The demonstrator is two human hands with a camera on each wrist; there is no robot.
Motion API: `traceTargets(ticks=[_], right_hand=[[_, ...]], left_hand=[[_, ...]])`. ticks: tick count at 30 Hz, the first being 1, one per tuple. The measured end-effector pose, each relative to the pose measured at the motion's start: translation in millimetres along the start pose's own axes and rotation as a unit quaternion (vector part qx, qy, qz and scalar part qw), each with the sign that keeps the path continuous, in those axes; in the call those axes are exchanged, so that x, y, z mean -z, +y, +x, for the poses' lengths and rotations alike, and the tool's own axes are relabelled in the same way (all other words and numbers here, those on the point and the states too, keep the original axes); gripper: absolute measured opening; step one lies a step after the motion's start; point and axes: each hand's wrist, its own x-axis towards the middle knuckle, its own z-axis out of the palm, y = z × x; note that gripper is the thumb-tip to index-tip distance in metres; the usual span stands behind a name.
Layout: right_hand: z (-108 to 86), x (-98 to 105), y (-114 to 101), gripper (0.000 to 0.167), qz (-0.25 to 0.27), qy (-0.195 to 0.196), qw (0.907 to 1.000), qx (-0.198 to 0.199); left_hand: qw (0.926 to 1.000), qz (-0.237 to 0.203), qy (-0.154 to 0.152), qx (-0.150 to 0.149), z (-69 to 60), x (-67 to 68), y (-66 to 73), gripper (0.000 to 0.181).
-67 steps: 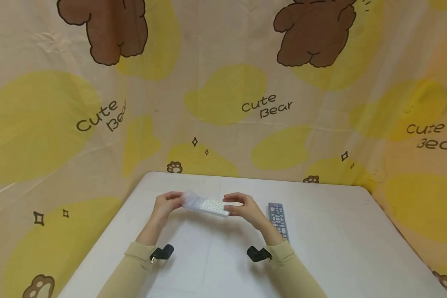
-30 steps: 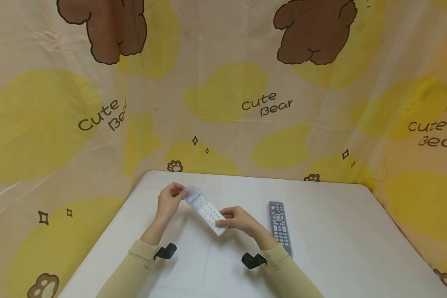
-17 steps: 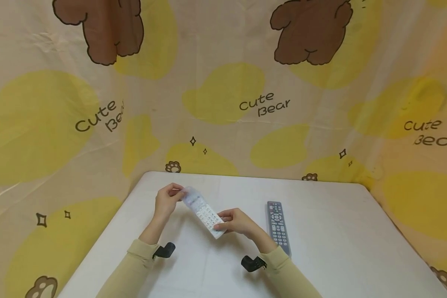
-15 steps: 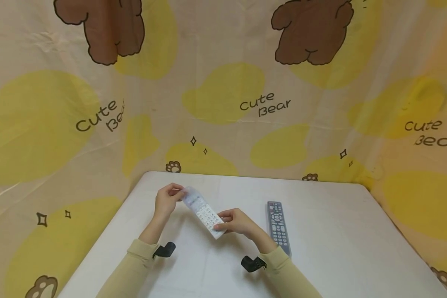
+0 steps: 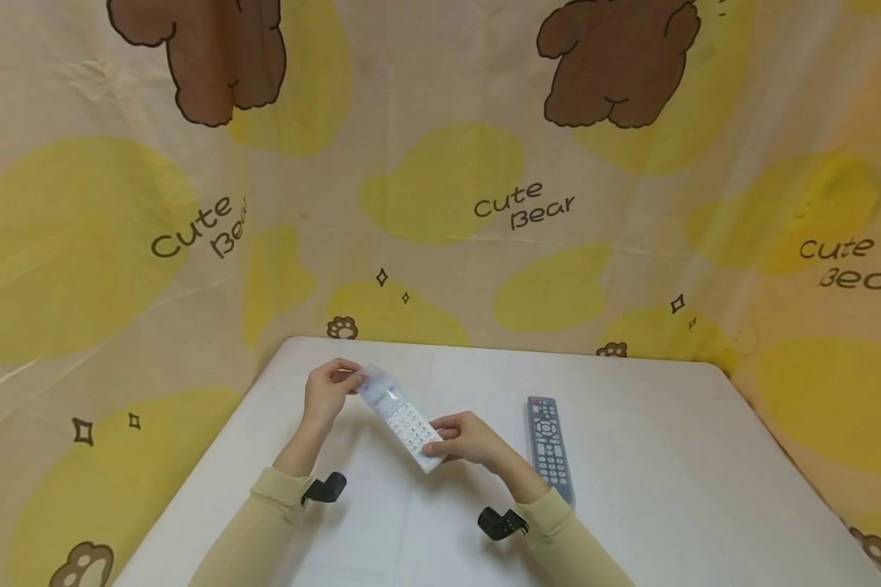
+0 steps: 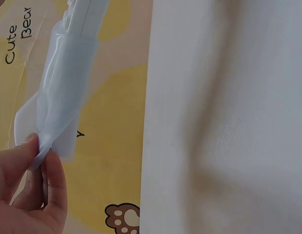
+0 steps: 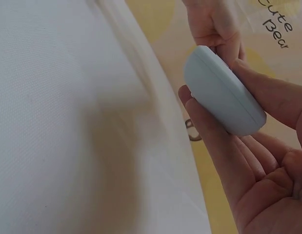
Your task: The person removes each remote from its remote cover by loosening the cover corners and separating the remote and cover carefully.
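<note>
White table (image 5: 668, 456); left grip (image 5: 326, 395) pinches plastic sleeve (image 5: 382, 395), right grip (image 5: 473, 438) holds 1 white remote (image 5: 413, 430).

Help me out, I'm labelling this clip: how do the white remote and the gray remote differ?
The white remote is pale all over; the gray remote is darker, with light buttons. The right hand grips the white remote above the table; the gray remote lies on it. A translucent sleeve, pinched by the left hand, covers the white remote's far end; no loose sleeve shows on the gray remote. Both are long with many buttons.
</note>
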Motion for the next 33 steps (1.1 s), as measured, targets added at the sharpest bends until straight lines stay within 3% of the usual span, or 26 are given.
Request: traceTargets(ticks=[33], right_hand=[[-16.7,3.1,4.8,0.048,-0.008,0.005,0.9999,0.008]], left_hand=[[0.9981,-0.047,-0.008,0.039,0.3,-1.9,3.6,0.02]])
